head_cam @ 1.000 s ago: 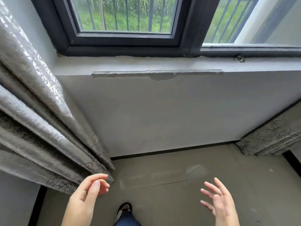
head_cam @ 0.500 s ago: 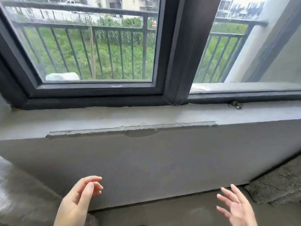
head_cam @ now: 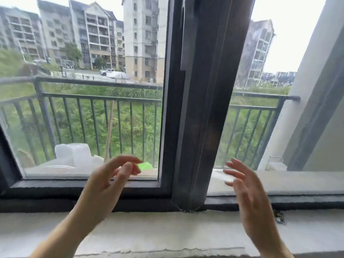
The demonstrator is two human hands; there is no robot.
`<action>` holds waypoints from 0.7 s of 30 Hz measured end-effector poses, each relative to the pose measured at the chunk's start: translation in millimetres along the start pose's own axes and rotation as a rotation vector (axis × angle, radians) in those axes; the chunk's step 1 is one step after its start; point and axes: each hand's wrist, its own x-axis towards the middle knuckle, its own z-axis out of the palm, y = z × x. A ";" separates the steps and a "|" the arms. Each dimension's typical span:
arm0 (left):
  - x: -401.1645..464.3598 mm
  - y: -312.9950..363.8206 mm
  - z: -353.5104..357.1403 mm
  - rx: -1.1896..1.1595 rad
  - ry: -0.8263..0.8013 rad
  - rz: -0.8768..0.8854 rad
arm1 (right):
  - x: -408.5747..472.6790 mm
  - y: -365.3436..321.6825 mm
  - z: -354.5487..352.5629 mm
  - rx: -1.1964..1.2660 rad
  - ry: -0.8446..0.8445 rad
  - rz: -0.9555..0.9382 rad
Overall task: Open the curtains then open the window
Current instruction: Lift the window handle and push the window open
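Note:
A dark-framed sliding window fills the view. Its glazed sash (head_cam: 87, 118) covers the left half, and the sash's thick dark upright (head_cam: 202, 108) stands in the middle. To the right of that upright there is no glass, only open air (head_cam: 247, 127). My left hand (head_cam: 109, 183) is raised in front of the sash's lower rail, fingers loosely curled and apart, holding nothing. My right hand (head_cam: 245, 190) is raised just right of the upright, fingers spread, touching nothing. No curtain shows in this frame.
A grey concrete sill (head_cam: 167, 231) runs across the bottom. The dark bottom track (head_cam: 297, 201) lies along it. Outside are a metal balcony railing (head_cam: 100, 97), white bags (head_cam: 74, 153), greenery and apartment blocks. A grey wall (head_cam: 320, 108) stands at right.
The view has swung up from the floor and curtains to the window. Both hands have risen to the level of the sash's bottom rail, still empty.

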 end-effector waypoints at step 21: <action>211.8 132.6 42.9 0.127 0.117 0.205 | 151.5 -7.0 69.5 -0.595 0.408 -0.700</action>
